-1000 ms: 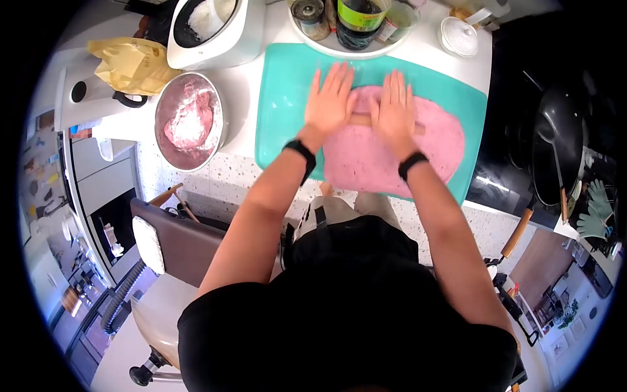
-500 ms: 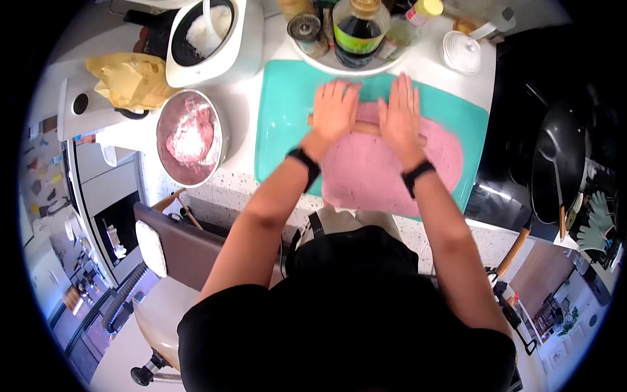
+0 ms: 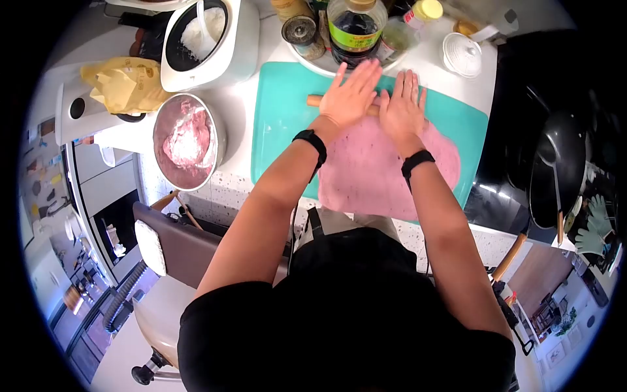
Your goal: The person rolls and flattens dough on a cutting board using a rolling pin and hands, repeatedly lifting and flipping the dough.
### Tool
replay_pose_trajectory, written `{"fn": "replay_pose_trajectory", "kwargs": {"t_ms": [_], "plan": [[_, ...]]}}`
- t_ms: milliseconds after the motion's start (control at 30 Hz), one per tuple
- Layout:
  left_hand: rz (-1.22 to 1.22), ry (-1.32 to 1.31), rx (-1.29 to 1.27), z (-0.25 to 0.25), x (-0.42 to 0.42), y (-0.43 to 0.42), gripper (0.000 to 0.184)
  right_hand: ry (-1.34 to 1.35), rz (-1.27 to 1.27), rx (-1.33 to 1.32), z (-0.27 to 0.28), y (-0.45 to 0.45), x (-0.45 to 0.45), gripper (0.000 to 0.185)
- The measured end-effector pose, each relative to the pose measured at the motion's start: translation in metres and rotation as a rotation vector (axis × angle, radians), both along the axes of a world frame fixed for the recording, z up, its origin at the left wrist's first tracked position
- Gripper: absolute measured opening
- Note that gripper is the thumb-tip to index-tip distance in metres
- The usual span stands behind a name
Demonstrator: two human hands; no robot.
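While both palms lie over the wooden rolling pin [image 3: 315, 100], the pink dough sheet [image 3: 366, 170] is spread flat on the turquoise board [image 3: 281, 130], mostly its centre and right. Rolling looks well along, I'd judge: one broad piece, no cuts or folds visible. Left over: outline uneven, and the pink lump [image 3: 186, 144] in the metal bowl [image 3: 219, 140] isn't flattened. Thickness: can't tell.

Sheet looks smooth, pale pink, dark specks scattered through, rounded irregular edge; near side reaches the board's near edge, maybe past it. Pin sits at the far edge, its left end sticking out over bare board.

Left hand [image 3: 353, 91] flat, fingers straight and close, angled across pin. Right hand [image 3: 401, 104] flat beside it, fingers slightly fanned, also on pin. Neither wraps round it.

Further out: bowl left of board, white powder [image 3: 199, 34] in a white-bodied pot [image 3: 241, 46] behind it, dark sauce bottle [image 3: 356, 29] beyond the board, lidded white jar [image 3: 462, 53] far right, wok [image 3: 555, 170] on the right.
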State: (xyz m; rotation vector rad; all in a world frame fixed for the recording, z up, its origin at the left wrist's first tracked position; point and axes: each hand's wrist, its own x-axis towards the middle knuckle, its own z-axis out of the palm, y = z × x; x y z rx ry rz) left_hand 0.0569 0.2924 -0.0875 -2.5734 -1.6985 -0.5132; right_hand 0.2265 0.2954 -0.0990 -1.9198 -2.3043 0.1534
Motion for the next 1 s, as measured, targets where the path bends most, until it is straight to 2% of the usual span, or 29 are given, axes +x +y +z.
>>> {"fn": "replay_pose_trajectory", "kwargs": {"t_ms": [100, 167, 200, 267, 300, 367, 433, 533, 633, 700, 767, 900, 967, 1000], "plan": [[0.029, -0.133, -0.007, 0.001, 0.004, -0.037, 0.062, -0.033, 0.025, 0.110, 0.001, -0.035, 0.004, 0.072], [0.046, -0.349, -0.099, -0.011, 0.009, -0.096, 0.062, 0.180, 0.135, 0.027, -0.002, -0.108, 0.017, 0.070], [0.047, -0.347, -0.094, -0.005, 0.010, -0.124, 0.062, 0.182, 0.138, 0.032, 0.006, -0.133, 0.021, 0.070], [0.061, -0.257, -0.289, 0.005, 0.009, -0.168, 0.060, 0.140, 0.174, -0.199, 0.016, -0.172, 0.025, 0.070], [0.061, -0.254, -0.294, 0.014, 0.005, -0.160, 0.060, 0.143, 0.173, -0.204, 0.027, -0.165, 0.022, 0.070], [0.097, -0.339, -0.641, 0.024, -0.004, -0.116, 0.059, 0.230, 0.065, -0.267, 0.039, -0.122, 0.022, 0.070], [0.050, -0.216, -0.106, 0.019, -0.004, -0.077, 0.058, 0.187, 0.106, 0.056, 0.027, -0.079, 0.015, 0.068], [0.181, -0.098, -0.016, 0.002, 0.008, -0.087, 0.058, 0.061, 0.051, 0.057, 0.003, -0.072, 0.010, 0.067], [0.109, -0.154, -0.122, -0.009, 0.006, -0.150, 0.060, 0.006, 0.137, 0.020, 0.008, -0.143, 0.015, 0.068], [0.091, -0.265, -0.234, -0.006, 0.007, -0.213, 0.063, 0.164, 0.192, -0.054, 0.007, -0.205, 0.023, 0.070], [0.072, -0.251, -0.292, 0.012, 0.006, -0.259, 0.060, 0.195, 0.187, -0.137, 0.021, -0.253, 0.023, 0.069], [0.044, -0.281, -0.386, 0.022, 0.004, -0.242, 0.060, 0.269, 0.155, -0.176, 0.031, -0.240, 0.027, 0.068], [0.147, -0.246, -0.220, 0.028, 0.005, -0.186, 0.059, 0.216, 0.103, 0.011, 0.032, -0.185, 0.023, 0.066], [0.143, -0.248, -0.221, 0.022, 0.008, -0.177, 0.059, 0.214, 0.100, 0.011, 0.027, -0.176, 0.020, 0.066]]}}
